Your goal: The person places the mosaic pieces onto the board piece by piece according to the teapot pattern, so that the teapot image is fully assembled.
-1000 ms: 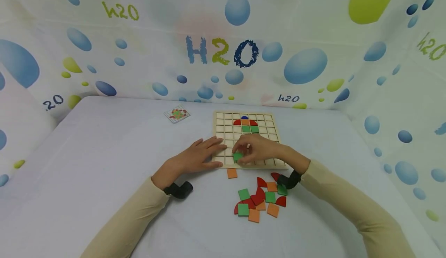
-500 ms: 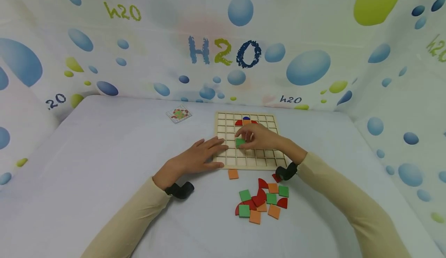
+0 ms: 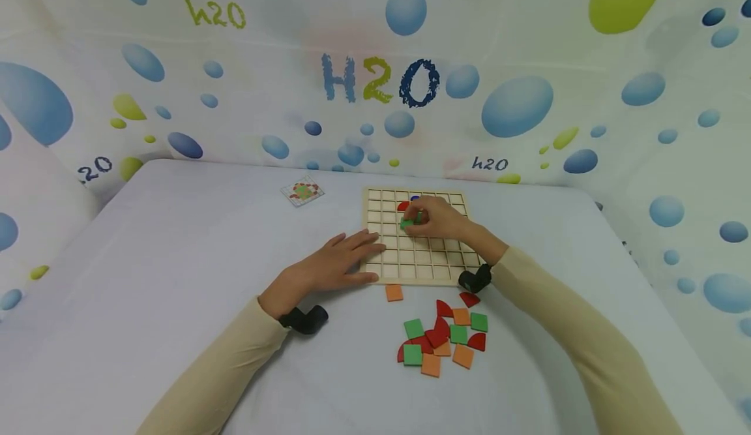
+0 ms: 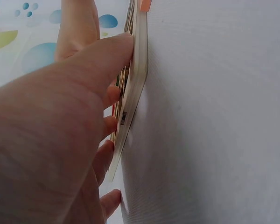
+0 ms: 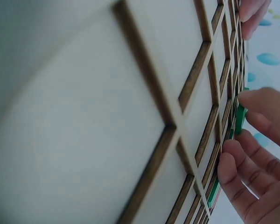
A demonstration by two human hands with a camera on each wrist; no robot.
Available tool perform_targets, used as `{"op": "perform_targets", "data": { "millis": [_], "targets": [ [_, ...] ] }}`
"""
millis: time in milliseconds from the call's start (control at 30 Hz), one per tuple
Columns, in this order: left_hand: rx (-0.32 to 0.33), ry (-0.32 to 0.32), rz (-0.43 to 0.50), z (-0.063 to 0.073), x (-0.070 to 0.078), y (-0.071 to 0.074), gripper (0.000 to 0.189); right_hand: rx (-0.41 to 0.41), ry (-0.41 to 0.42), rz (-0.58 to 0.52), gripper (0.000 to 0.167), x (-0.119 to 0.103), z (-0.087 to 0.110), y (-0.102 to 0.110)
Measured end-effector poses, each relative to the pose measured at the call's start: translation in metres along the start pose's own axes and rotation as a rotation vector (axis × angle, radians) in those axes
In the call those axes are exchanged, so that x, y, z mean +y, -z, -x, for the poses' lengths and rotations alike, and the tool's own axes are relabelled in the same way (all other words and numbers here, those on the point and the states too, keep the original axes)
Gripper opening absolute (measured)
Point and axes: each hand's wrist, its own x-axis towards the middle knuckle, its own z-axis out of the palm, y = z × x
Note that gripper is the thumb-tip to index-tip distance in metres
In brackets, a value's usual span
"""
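My right hand (image 3: 437, 218) pinches a green square tile (image 3: 407, 224) between thumb and fingers, over the upper middle of a wooden grid board (image 3: 390, 257). In the right wrist view the tile (image 5: 241, 117) is tilted on edge, close over the grid's slots. Another green piece (image 5: 213, 193) sits in the board below the curled lower fingers. A red piece (image 3: 403, 206) and a bit of a blue one (image 3: 415, 197) show in the board; my hand hides the pieces beside them. My left hand (image 3: 337, 264) rests with spread, straight fingers on the board's left edge.
Loose green squares (image 3: 412, 355), orange squares (image 3: 431, 365) and red quarter-circles (image 3: 478, 342) lie heaped in front of the board. One orange square (image 3: 394, 293) is apart, by the near edge. A small pattern card (image 3: 302, 191) lies at the back left.
My right hand has carried the green tile away from me, from the near rows of the board to its upper middle. The left hand has stayed on the board's edge.
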Motion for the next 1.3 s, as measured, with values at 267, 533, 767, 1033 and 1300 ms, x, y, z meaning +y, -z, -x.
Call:
{"op": "perform_targets", "data": {
  "millis": [267,533,767,1033,1300],
  "targets": [
    [0.005,-0.003,-0.004,0.008,0.009,-0.004,0.060,0.010,-0.047,0.006,0.012,-0.007,0.006,-0.005],
    [0.014,-0.014,0.002,0.017,0.014,-0.011,0.059,0.037,-0.059,0.024,0.010,-0.018,0.013,-0.011],
    [0.013,-0.005,-0.005,0.026,0.023,-0.014,0.060,0.057,-0.048,0.065,0.014,-0.025,0.022,-0.016],
    [0.005,0.000,-0.001,0.026,0.028,-0.012,0.060,0.036,-0.059,0.080,0.022,-0.027,0.025,-0.015],
    [-0.005,0.013,0.002,0.026,0.029,-0.008,0.060,0.034,-0.068,0.071,0.019,-0.031,0.030,-0.013]
  ]
}}
